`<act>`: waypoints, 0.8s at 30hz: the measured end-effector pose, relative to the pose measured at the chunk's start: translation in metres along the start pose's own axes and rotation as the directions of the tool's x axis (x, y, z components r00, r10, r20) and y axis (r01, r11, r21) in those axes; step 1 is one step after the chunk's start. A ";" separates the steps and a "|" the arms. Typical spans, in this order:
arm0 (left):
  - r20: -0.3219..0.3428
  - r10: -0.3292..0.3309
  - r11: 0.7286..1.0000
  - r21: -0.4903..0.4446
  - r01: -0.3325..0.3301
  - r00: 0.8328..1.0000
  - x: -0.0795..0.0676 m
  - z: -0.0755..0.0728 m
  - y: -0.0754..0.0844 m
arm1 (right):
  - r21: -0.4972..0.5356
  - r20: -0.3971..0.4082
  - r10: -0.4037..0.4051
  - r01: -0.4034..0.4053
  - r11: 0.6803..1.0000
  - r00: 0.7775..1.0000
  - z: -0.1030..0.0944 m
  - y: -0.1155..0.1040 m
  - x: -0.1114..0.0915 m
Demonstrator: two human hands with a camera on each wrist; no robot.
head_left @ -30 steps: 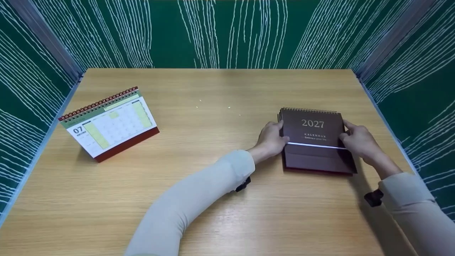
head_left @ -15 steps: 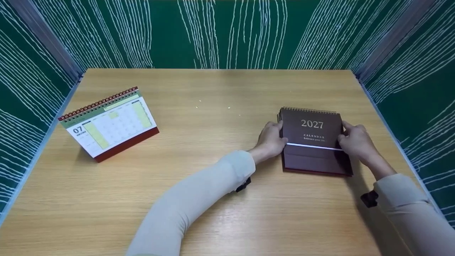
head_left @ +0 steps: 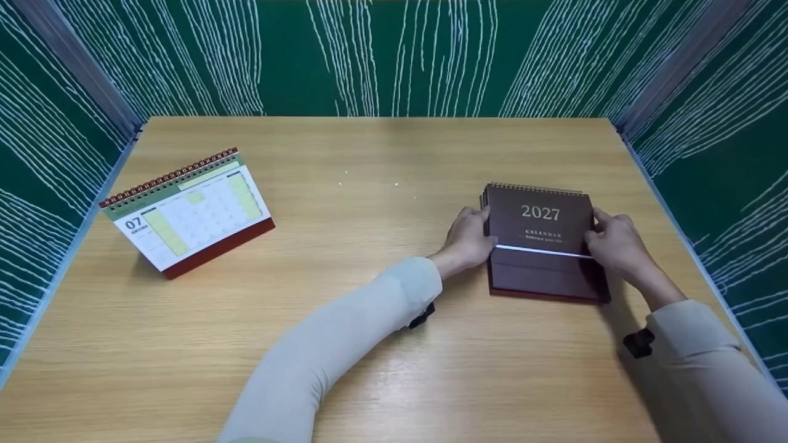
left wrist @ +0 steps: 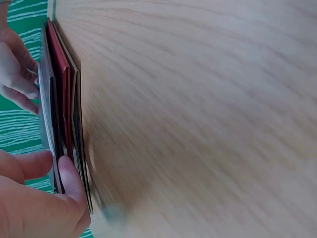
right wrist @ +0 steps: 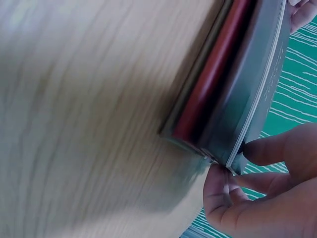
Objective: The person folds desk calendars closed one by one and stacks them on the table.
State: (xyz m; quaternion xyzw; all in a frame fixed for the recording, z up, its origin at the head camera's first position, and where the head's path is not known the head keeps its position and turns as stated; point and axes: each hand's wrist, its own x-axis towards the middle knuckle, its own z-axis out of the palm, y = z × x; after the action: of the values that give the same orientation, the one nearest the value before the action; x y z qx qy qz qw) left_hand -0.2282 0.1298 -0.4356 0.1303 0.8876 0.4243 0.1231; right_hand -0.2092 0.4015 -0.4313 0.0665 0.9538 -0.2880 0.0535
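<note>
A dark brown desk calendar (head_left: 542,212) marked 2027 lies folded on the right part of the table, its wire binding along the far edge. In the left wrist view, a red layer (left wrist: 60,64) and another dark layer (left wrist: 77,104) show stacked beneath its cover. My left hand (head_left: 466,239) grips the calendar's left edge, thumb on the near side. At the opposite edge, my right hand (head_left: 620,246) pinches the calendar between thumb and fingers, as the right wrist view also shows. A white band (head_left: 545,251) crosses the cover between both hands.
Another desk calendar (head_left: 191,215), opened to month 07 with a red base, stands tilted on the left of the wooden table (head_left: 369,338). Several tiny white specks lie mid-table. Green walls (head_left: 418,58) with white lines enclose the back and sides.
My right hand has shifted slightly left, and the calendar's lower right corner has moved left with it. The left hand has stayed nearly still on the calendar's edge.
</note>
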 end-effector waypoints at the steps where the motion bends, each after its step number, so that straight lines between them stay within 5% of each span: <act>1: -0.002 -0.003 1.000 -0.006 0.003 1.000 0.000 0.000 0.000 | -0.001 0.004 0.004 -0.004 1.000 1.000 0.000 0.000 0.000; 9: 0.003 -0.003 1.000 -0.015 0.003 1.000 0.000 -0.001 -0.003 | -0.029 0.027 -0.007 0.008 1.000 1.000 -0.002 -0.002 0.000; 15: 0.027 0.031 0.999 -0.042 -0.030 0.999 0.001 -0.007 -0.009 | 0.026 0.117 0.009 -0.013 1.000 0.993 -0.015 -0.009 0.000; 24: 0.079 0.067 0.994 -0.092 -0.059 0.995 -0.007 -0.037 -0.024 | 0.051 0.082 -0.024 0.020 0.998 0.996 -0.032 -0.022 -0.002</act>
State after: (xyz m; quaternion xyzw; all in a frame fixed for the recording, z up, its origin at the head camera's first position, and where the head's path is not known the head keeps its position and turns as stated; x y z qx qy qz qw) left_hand -0.2372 0.0860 -0.4314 0.1699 0.8574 0.4615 0.1516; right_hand -0.2125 0.4014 -0.3925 0.0454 0.9439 -0.3150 0.0881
